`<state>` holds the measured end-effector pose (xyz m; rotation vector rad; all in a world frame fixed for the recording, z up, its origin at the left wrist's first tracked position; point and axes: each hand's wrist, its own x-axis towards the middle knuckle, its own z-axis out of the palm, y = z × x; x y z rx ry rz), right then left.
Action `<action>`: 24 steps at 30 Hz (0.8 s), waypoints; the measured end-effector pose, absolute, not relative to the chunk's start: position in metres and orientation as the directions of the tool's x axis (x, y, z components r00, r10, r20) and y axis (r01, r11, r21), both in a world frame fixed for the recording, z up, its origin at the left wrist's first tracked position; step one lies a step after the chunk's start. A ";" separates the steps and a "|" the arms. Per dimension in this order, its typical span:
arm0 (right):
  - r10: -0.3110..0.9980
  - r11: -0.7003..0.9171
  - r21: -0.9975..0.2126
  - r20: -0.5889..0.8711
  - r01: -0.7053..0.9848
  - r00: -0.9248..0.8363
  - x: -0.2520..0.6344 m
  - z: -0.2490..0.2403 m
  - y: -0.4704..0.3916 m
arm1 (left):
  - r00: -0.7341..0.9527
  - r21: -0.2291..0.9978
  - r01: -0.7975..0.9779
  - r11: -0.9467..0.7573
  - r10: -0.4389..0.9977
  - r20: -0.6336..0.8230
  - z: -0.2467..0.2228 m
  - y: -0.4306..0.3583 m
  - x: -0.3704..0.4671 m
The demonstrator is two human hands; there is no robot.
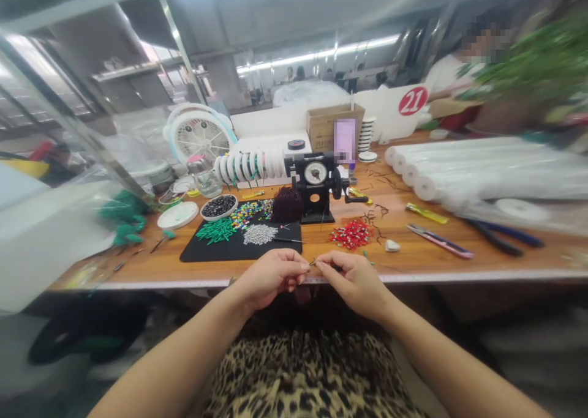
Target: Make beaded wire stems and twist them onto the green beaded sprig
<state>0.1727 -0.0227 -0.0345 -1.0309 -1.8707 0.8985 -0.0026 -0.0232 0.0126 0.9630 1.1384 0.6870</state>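
Both hands meet at the table's front edge, fingertips almost touching. My left hand [274, 276] pinches one end of a thin dark piece [313, 262]; my right hand [353, 278] pinches its other end. The piece is too small to name. Just beyond lies a black mat [195, 253] with green sticks [215, 230], small silvery beads [260, 234], mixed coloured beads [245, 215] and a dark bundle of cord [287, 205]. To the right of the mat sits a heap of red netted pieces [353, 233]. A black hand-cranked winder [316, 188] with a dial stands behind.
On the right lie a pink-and-dark cutter [440, 241], blue-handled pliers [500, 234], a yellow knife [426, 213] and wrapped white rolls [478, 170]. A bowl of black beads [219, 207], a white lid [178, 215] and a fan [201, 133] stand left. Another person [459, 75] sits at far right.
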 end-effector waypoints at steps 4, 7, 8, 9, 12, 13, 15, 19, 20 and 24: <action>0.887 0.408 -0.861 0.294 0.305 -0.356 0.175 -0.033 -0.023 | 0.294 0.901 0.040 0.432 0.857 -0.423 0.012 -0.023 -0.003; 0.886 0.401 -0.870 0.289 0.287 -0.364 0.176 -0.031 -0.022 | 0.281 0.916 0.072 0.395 0.873 -0.399 0.012 -0.024 -0.002; 0.885 0.399 -0.873 0.287 0.280 -0.365 0.176 -0.031 -0.022 | 0.270 0.922 0.093 0.375 0.882 -0.386 0.012 -0.025 -0.001; 0.885 0.397 -0.876 0.286 0.274 -0.368 0.176 -0.030 -0.022 | 0.259 0.929 0.120 0.351 0.892 -0.371 0.013 -0.026 0.000; 0.880 0.403 -0.880 0.297 0.252 -0.370 0.175 -0.031 -0.023 | 0.226 0.941 0.169 0.293 0.918 -0.326 0.017 -0.028 0.001; 0.880 0.408 -0.881 0.310 0.241 -0.359 0.175 -0.032 -0.023 | 0.214 0.943 0.153 0.295 0.922 -0.323 0.019 -0.028 0.001; 0.888 0.411 -0.886 0.336 0.215 -0.316 0.175 -0.035 -0.025 | 0.185 0.939 0.082 0.334 0.921 -0.343 0.023 -0.029 0.000; 0.858 0.494 -0.836 0.422 0.240 -0.294 0.176 -0.040 -0.029 | 0.201 0.888 -0.069 0.455 0.878 -0.434 0.029 -0.029 -0.004; 0.830 0.544 -0.795 0.462 0.269 -0.313 0.176 -0.041 -0.030 | 0.218 0.869 -0.100 0.484 0.863 -0.455 0.030 -0.029 -0.005; 0.725 0.680 -0.596 0.636 0.427 -0.266 0.172 -0.045 -0.029 | 0.240 0.801 -0.158 0.577 0.810 -0.536 0.031 -0.026 -0.007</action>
